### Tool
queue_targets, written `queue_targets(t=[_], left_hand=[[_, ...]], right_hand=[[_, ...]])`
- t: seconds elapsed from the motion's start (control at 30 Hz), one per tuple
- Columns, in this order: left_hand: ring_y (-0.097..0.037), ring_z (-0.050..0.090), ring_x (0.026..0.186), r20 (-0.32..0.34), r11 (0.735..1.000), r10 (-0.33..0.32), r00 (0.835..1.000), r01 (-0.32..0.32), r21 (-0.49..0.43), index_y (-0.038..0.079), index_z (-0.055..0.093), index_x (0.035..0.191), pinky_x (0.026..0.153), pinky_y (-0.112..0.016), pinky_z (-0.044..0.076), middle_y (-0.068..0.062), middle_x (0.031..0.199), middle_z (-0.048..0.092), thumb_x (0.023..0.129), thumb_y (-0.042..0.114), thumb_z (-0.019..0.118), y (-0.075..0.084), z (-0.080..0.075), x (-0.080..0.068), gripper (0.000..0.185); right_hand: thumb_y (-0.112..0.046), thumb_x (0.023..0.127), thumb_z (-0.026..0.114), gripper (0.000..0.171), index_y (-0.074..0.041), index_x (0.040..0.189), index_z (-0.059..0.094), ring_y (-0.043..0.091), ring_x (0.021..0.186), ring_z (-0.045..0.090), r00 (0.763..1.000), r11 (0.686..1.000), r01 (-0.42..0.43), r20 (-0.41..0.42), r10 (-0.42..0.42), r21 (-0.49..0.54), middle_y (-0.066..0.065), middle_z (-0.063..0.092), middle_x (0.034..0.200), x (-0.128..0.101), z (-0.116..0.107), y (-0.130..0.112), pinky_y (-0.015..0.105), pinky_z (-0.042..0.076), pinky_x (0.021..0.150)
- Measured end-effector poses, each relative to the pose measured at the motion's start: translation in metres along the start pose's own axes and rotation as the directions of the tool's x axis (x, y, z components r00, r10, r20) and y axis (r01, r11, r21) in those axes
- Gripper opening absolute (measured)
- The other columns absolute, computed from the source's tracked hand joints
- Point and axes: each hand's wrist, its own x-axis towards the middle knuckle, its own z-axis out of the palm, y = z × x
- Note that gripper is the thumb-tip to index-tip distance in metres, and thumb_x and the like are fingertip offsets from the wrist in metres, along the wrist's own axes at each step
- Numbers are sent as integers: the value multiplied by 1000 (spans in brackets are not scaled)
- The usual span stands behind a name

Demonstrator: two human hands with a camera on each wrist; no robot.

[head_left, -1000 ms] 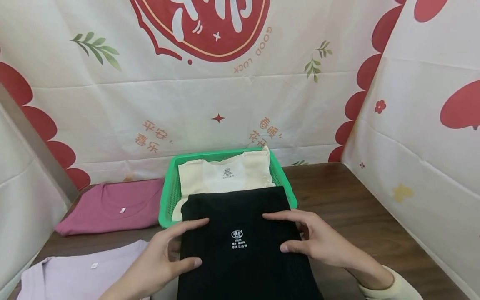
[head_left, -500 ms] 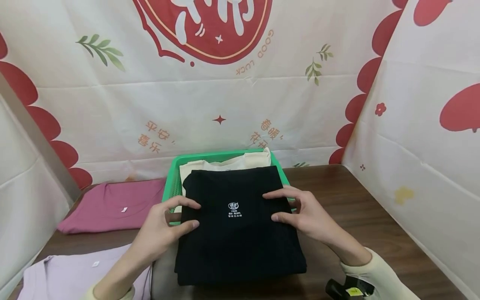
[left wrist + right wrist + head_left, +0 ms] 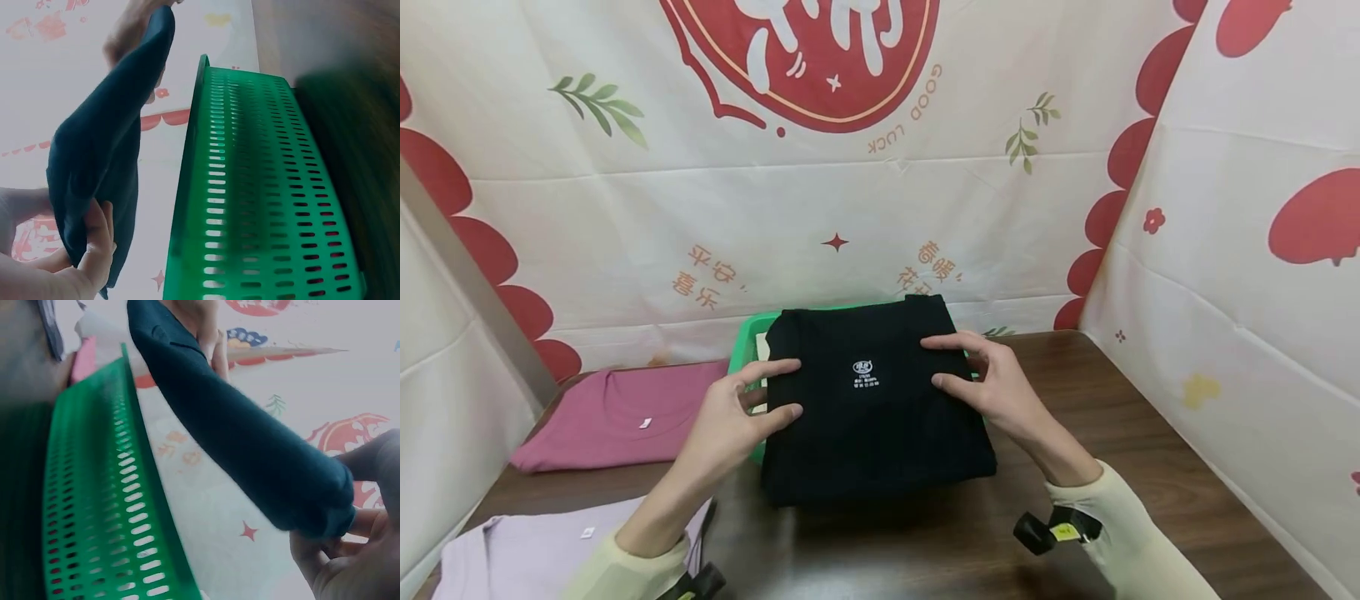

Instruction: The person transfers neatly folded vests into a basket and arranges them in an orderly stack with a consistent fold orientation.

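A folded black shirt (image 3: 880, 425) with a small white neck print hangs above the green basket (image 3: 746, 343), covering most of it in the head view. My left hand (image 3: 741, 408) grips the shirt's left edge, thumb on top and fingers curled beneath. At the opposite edge my right hand (image 3: 992, 379) pinches it the same way. Both wrist views show the dark cloth (image 3: 100, 137) held up over the rim of the slotted basket (image 3: 106, 487), apart from it. A sliver of a cream shirt (image 3: 762, 347) shows inside the basket.
On the left of the brown wooden table (image 3: 865, 550) lie a folded rose-pink shirt (image 3: 625, 417) and, nearer, a folded lilac shirt (image 3: 542, 542). A printed white cloth (image 3: 775, 217) hangs behind and along both sides.
Both hands have carried the black shirt forward, away from the body, until it covers the cream shirt and most of the basket. The pink and lilac shirts stay put.
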Motion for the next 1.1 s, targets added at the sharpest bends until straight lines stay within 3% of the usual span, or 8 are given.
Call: queue_targets(t=[0.1, 0.23, 0.33, 0.4, 0.57, 0.7, 0.93, 1.1], left_hand=[[-42, 66, 119, -23, 1000, 13, 1000, -12, 11, 33, 62, 141, 88, -42, 60, 2, 165, 36, 87, 29, 84, -1, 1, 6, 59], [-32, 76, 96, -11, 996, 49, 999, -49, -80, 31, 57, 146, 74, -36, 63, 1, 158, 43, 87, 25, 85, -3, 2, 18, 66], [-25, 79, 88, 21, 983, 56, 998, -52, -173, 25, 54, 149, 73, -38, 64, -5, 151, 47, 87, 16, 83, -6, 1, 26, 69], [-20, 79, 86, 28, 983, 43, 999, -38, -180, 24, 53, 150, 72, -38, 64, -10, 146, 53, 87, 13, 82, -8, 0, 32, 70], [-22, 79, 87, 47, 983, 4, 999, 5, -183, 26, 50, 153, 73, -39, 64, -18, 141, 59, 89, 10, 79, -14, -2, 45, 72], [-22, 79, 91, 53, 982, -38, 998, 47, -184, 27, 50, 153, 73, -41, 64, -10, 151, 49, 90, 8, 77, -18, -2, 55, 71], [-27, 76, 103, 82, 987, -61, 995, 72, -144, 23, 47, 155, 75, -40, 64, -10, 161, 36, 91, 4, 75, -27, -1, 68, 73], [-36, 74, 109, 90, 998, -19, 996, 24, -54, 18, 44, 158, 77, -35, 62, -15, 170, 22, 91, 0, 72, -35, -1, 74, 74]], right_hand=[[-8, 95, 70, 45, -12, 140, 64, 21, 109, 61, 1000, 998, 23, 17, -24, 64, 9, 61, 139, 7, 0, -1, 29, 53, 87], [-7, 94, 70, 53, -11, 146, 58, 17, 99, 65, 998, 995, 56, 28, -58, 78, 11, 57, 143, 15, 1, -3, 26, 52, 74], [-6, 93, 72, 57, -13, 147, 57, 18, 104, 64, 998, 996, 61, 20, -63, 66, 10, 56, 144, 22, 2, -3, 26, 52, 79], [-5, 92, 73, 60, -14, 149, 55, 21, 110, 63, 998, 997, 52, 19, -53, 53, 10, 55, 144, 27, 3, -2, 29, 52, 86], [-1, 93, 72, 63, -15, 151, 53, 30, 120, 60, 999, 1000, 19, 32, -19, 11, 12, 54, 146, 40, 5, 5, 41, 51, 94], [-2, 94, 70, 61, -14, 151, 53, 31, 125, 58, 999, 1000, -15, 35, 15, 7, 13, 53, 150, 48, 8, 12, 42, 48, 96], [-1, 97, 66, 53, -10, 148, 57, 25, 85, 76, 989, 985, -131, 84, 122, 116, 17, 48, 155, 55, 10, 27, 32, 62, 70], [-4, 99, 64, 45, -5, 144, 60, 10, 84, 73, 984, 983, -150, 114, 137, 107, 22, 52, 152, 59, 11, 37, 27, 60, 74]])
